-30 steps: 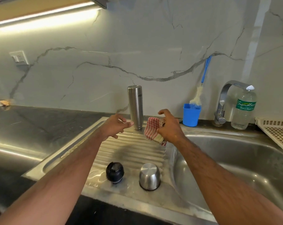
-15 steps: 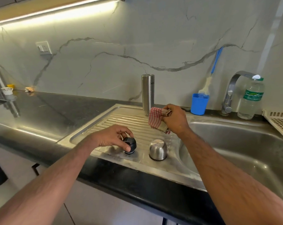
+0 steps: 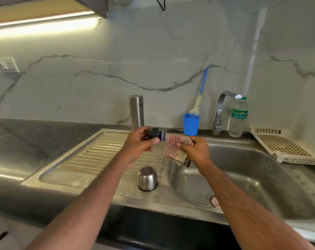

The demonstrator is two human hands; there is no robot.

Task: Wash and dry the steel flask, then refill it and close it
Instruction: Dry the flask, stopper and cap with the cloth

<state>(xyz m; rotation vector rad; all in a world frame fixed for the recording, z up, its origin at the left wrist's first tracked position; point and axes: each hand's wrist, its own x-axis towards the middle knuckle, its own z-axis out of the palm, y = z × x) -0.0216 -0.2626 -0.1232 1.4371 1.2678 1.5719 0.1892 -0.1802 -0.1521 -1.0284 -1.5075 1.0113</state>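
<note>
The steel flask [image 3: 136, 111] stands upright and uncapped at the back of the drainboard [image 3: 91, 156], against the marble wall. My left hand [image 3: 137, 144] holds the black stopper [image 3: 155, 135] in the air in front of the flask. My right hand [image 3: 196, 147] grips a red-checked cloth [image 3: 174, 147] just right of the stopper, above the sink's left edge. The steel cap cup [image 3: 147, 178] sits upside down on the drainboard near its front.
A blue cup [image 3: 191, 124] with a bottle brush [image 3: 201, 94] stands behind the sink basin [image 3: 243, 177]. Right of it are the tap [image 3: 220, 109] and a clear water bottle [image 3: 238, 117]. A white perforated tray [image 3: 283, 147] lies at the far right. Dark countertop [image 3: 26, 138] spreads left.
My left hand left the flask, picked the black stopper off the drainboard and lifted it up beside the cloth. My right hand kept hold of the cloth.
</note>
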